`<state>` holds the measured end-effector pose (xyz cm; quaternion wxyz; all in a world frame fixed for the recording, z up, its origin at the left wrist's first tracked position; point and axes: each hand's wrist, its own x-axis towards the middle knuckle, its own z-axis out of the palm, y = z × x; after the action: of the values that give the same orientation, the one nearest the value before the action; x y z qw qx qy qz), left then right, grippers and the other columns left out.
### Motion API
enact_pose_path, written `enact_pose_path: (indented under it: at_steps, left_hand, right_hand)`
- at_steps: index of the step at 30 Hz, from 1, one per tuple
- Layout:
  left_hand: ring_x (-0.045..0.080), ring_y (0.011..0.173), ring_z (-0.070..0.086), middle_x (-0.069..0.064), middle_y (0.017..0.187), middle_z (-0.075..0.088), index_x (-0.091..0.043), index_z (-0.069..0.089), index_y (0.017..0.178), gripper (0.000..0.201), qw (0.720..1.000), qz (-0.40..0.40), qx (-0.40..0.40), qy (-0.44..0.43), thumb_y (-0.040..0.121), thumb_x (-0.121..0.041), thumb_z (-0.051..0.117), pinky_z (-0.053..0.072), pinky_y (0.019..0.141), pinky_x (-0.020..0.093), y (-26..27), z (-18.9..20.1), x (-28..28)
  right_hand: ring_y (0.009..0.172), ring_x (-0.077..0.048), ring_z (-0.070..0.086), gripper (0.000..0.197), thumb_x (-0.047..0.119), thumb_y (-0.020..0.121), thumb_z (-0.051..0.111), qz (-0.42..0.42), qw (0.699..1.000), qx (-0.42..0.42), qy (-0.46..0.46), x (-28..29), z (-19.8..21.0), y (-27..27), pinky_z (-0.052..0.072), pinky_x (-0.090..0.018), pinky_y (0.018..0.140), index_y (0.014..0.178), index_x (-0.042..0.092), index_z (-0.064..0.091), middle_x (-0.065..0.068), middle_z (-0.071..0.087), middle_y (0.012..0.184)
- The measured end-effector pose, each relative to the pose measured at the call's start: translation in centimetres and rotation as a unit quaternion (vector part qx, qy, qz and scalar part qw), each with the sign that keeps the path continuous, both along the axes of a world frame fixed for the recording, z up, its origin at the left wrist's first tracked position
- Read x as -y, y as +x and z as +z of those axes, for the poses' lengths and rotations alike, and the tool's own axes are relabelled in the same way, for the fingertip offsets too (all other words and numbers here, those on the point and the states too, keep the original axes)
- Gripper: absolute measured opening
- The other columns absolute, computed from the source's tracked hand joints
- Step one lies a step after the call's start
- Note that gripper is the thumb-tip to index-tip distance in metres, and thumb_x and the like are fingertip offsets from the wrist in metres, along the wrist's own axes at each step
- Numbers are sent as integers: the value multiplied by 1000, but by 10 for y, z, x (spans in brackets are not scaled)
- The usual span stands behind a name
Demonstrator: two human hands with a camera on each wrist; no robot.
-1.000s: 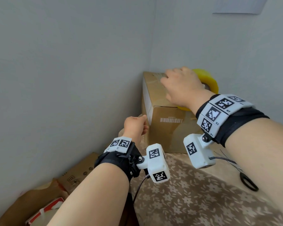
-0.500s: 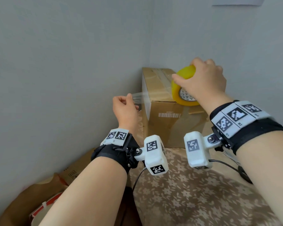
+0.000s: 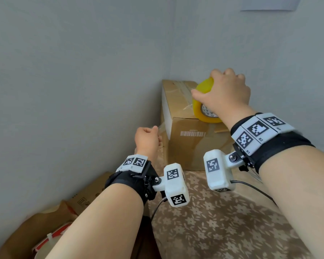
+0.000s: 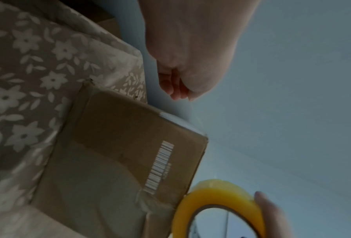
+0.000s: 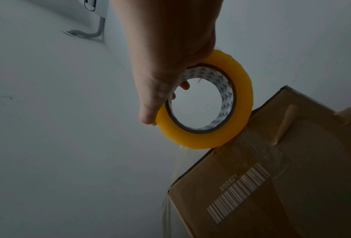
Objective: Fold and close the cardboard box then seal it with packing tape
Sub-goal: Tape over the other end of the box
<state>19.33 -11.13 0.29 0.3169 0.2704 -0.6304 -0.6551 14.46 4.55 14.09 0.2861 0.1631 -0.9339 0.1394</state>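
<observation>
A closed brown cardboard box (image 3: 187, 144) with a barcode stands in the wall corner on a floral cloth; it also shows in the wrist views (image 4: 117, 154) (image 5: 272, 185). My right hand (image 3: 226, 94) grips a yellow tape roll (image 3: 204, 101) (image 5: 205, 112) above the box's top near edge, fingers through its core. A clear strip of tape (image 3: 162, 127) runs from the roll over the top to the box's left. My left hand (image 3: 147, 136) (image 4: 182, 77) pinches the strip's free end beside the box's left face. Older tape crosses the lid.
Grey walls (image 3: 82, 71) close in on the left and behind the box. The floral tablecloth (image 3: 223, 221) covers the table in front. Flattened cardboard and a paper bag (image 3: 45, 230) lie low at the left. A black cable (image 3: 254, 186) trails at the right.
My right hand moved off the box top, took up the yellow roll and lifted it to the right. My left hand drew the tape's free end out leftwards, then lowered it beside the box.
</observation>
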Motion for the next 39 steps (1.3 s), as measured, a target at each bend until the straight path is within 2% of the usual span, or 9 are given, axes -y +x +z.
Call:
enact_pose_path:
  at_steps: [6, 10, 16, 20, 23, 28, 32, 35, 39]
  left_hand:
    - [15, 47, 45, 4, 52, 50, -10, 49, 55, 38, 997, -69, 33, 14, 93, -14, 50, 43, 53, 27, -5, -4, -16]
    - [15, 54, 46, 3, 62, 53, -10, 56, 74, 33, 984, -129, 119, 12, 94, -34, 48, 38, 51, 26, -2, -4, -16]
    - [28, 96, 60, 11, 108, 62, -9, 53, 115, 59, 957, -112, 249, -99, 74, -51, 52, 50, 89, 39, 1, -8, -2]
    - [18, 88, 65, 6, 97, 68, -12, 64, 100, 17, 994, -46, -20, -94, 92, -14, 49, 55, 83, 34, 3, 11, -5]
    - [16, 89, 68, 4, 87, 70, -17, 64, 80, 22, 989, -115, -90, -8, 94, -12, 48, 55, 80, 28, 6, 26, -17]
    - [25, 79, 57, 7, 86, 65, -17, 68, 86, 26, 975, -175, 42, -130, 78, -24, 44, 47, 80, 34, 8, 3, -12]
    - [23, 82, 52, 6, 88, 59, -13, 68, 98, 32, 931, -223, 146, -250, 93, -8, 37, 42, 72, 29, 12, 0, -4]
    - [26, 110, 53, 11, 116, 60, -4, 60, 121, 37, 898, -246, 218, -291, 99, -7, 30, 39, 93, 31, 15, 6, -5]
    - [24, 131, 41, 9, 140, 47, -6, 45, 136, 42, 924, -211, 165, -274, 98, -6, 28, 30, 107, 30, 15, 6, -7]
  right_hand:
    - [113, -37, 44, 67, 67, 77, 52, 2, 1000, -5, -1, 1, -1, 0, 43, -46, 81, 122, 17, 52, -12, 51, 120]
    - [113, -37, 44, 67, 67, 77, 53, 2, 1000, -9, -4, 0, -2, 0, 44, -46, 81, 121, 16, 52, -13, 51, 120]
    - [113, -37, 44, 69, 69, 76, 53, 2, 1000, -15, -8, 0, -3, 1, 44, -46, 82, 121, 16, 52, -12, 51, 120]
    - [113, -36, 44, 71, 70, 77, 52, -1, 1000, -20, -6, 0, -4, 1, 44, -46, 82, 122, 16, 51, -13, 51, 120]
    - [114, -37, 44, 68, 68, 78, 53, -1, 1000, -22, -11, 1, -5, 1, 43, -46, 83, 121, 16, 52, -13, 51, 121]
    - [114, -37, 44, 68, 67, 78, 53, 3, 1000, -25, -9, 1, -6, 3, 43, -46, 83, 121, 15, 51, -13, 50, 121]
    - [112, -38, 44, 67, 67, 81, 49, 6, 1000, -21, -2, -2, -6, 4, 43, -46, 81, 122, 14, 51, -14, 50, 121]
    - [112, -37, 44, 54, 54, 89, 39, 15, 1000, -11, -3, -7, -3, 2, 42, -44, 81, 123, 14, 49, -15, 49, 122]
    - [111, -37, 43, 48, 47, 90, 37, 21, 1000, -4, -1, -8, -2, 2, 40, -42, 79, 123, 13, 49, -15, 49, 121]
